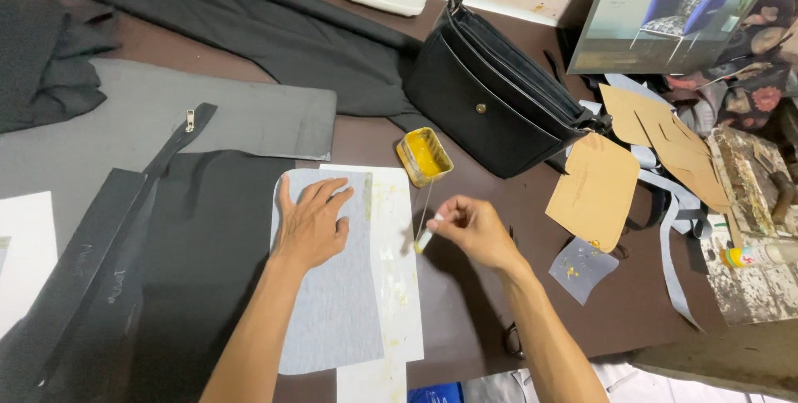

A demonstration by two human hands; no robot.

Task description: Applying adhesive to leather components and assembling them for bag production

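Your left hand [312,224] lies flat on the grey panel [328,287], right hand [470,228] pinching the glue brush [424,239]; drips may spot the bench [465,320].

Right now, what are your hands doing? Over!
Left hand flat on grey fabric piece. Right hand pinching small glue brush. Yellow glue tin open, close by.
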